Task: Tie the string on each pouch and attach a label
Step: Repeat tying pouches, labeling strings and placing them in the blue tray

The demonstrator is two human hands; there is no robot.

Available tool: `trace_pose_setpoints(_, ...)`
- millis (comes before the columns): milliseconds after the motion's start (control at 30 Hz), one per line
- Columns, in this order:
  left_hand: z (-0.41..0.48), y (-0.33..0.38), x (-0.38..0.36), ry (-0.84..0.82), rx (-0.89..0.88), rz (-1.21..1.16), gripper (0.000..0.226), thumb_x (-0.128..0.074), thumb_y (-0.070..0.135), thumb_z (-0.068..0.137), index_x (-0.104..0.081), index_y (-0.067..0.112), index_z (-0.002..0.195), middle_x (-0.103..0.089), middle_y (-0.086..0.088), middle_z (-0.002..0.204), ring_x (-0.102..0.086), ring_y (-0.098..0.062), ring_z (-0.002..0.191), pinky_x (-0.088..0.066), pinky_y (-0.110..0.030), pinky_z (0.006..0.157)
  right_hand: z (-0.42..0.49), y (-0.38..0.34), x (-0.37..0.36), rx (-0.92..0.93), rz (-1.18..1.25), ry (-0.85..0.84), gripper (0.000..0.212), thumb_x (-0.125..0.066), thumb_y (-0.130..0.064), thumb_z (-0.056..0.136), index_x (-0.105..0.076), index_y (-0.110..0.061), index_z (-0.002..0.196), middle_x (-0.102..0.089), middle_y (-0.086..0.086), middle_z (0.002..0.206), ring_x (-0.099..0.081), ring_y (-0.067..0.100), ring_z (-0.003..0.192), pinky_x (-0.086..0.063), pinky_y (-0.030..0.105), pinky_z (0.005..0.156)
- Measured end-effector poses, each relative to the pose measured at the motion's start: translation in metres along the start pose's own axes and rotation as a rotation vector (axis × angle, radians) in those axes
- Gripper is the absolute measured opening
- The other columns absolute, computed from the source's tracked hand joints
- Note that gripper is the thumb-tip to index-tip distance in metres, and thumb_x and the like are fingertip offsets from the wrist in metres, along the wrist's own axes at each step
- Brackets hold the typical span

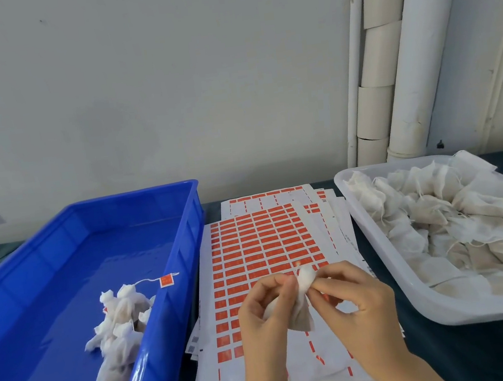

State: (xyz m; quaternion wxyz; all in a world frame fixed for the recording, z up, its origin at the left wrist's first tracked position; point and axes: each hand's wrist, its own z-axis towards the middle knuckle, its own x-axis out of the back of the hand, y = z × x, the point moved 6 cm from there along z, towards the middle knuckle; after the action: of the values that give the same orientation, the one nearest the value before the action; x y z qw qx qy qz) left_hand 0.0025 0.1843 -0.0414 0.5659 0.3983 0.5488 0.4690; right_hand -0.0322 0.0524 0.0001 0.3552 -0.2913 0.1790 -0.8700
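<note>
Two hands work one pouch (303, 310) at lower centre, head view: left hand (263, 312) grips the body, right hand (355, 301) pinches the gathered neck. Advise holding the neck tight while knotting. Blue bin (187, 245) rim at frame left, clear tray (388, 256) rim at frame right; free room lies over the label sheets (260, 246).

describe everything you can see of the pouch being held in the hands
The pouch is a small white, gauzy fabric bag with tan contents showing through. Its neck is gathered into a ruffled top, pointing up. The left hand and right hand pinch it at the neck, holding it above the sheets of orange labels.
</note>
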Motion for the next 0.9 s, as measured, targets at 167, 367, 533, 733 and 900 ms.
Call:
trace_pose_setpoints(167, 0.0, 0.002, -0.001, -0.016, -0.017, 0.051, 0.019, -0.069, 0.041, 0.067, -0.076, 0.031, 0.081, -0.073, 0.002, 0.086, -0.067, -0.017, 0.084, -0.052, -0.02, 0.066, 0.0, 0.0, -0.001, 0.026, -0.01, -0.019, 0.027, -0.085, -0.007, 0.059, -0.076, -0.008, 0.085, -0.071, 0.002, 0.084, -0.064, 0.006, 0.074, -0.05, 0.005, 0.066)
trace_pose_setpoints(367, 0.004, 0.003, 0.003, -0.006, 0.0, 0.198, 0.011, -0.069, 0.022, 0.084, -0.075, 0.025, 0.075, -0.071, 0.008, 0.079, -0.065, -0.006, 0.079, -0.048, -0.01, 0.056, -0.001, 0.0, -0.005, 0.052, -0.028, -0.065, 0.023, -0.079, -0.017, 0.064, -0.077, -0.011, 0.087, -0.069, -0.002, 0.088, -0.061, 0.004, 0.076, -0.05, 0.005, 0.072)
trace_pose_setpoints(533, 0.003, 0.001, 0.005, 0.088, 0.1, 0.204, 0.018, -0.07, 0.023, 0.083, -0.071, 0.025, 0.066, -0.069, 0.01, 0.069, -0.063, -0.015, 0.075, -0.045, -0.018, 0.061, -0.004, -0.004, -0.003, 0.109, -0.101, -0.04, 0.023, -0.079, -0.017, 0.065, -0.077, -0.009, 0.086, -0.07, 0.001, 0.087, -0.066, 0.01, 0.073, -0.051, 0.013, 0.073)
trace_pose_setpoints(733, 0.001, 0.001, 0.004, 0.072, 0.153, 0.181, 0.009, -0.071, 0.027, 0.083, -0.073, 0.023, 0.075, -0.071, 0.006, 0.075, -0.065, -0.021, 0.085, -0.051, -0.026, 0.07, -0.003, -0.003, -0.002, 0.128, -0.086, -0.04, 0.025, -0.081, -0.015, 0.064, -0.077, -0.009, 0.088, -0.07, 0.002, 0.087, -0.067, 0.016, 0.07, -0.06, 0.029, 0.063)
trace_pose_setpoints(900, 0.001, 0.011, 0.0, -0.024, 0.12, 0.254, 0.019, -0.069, 0.027, 0.084, -0.074, 0.037, 0.069, -0.071, 0.014, 0.078, -0.065, -0.005, 0.078, -0.045, -0.011, 0.06, -0.002, 0.003, -0.003, 0.078, -0.075, -0.05, 0.025, -0.08, -0.018, 0.064, -0.077, -0.01, 0.087, -0.071, 0.0, 0.087, -0.068, 0.013, 0.074, -0.059, 0.025, 0.063)
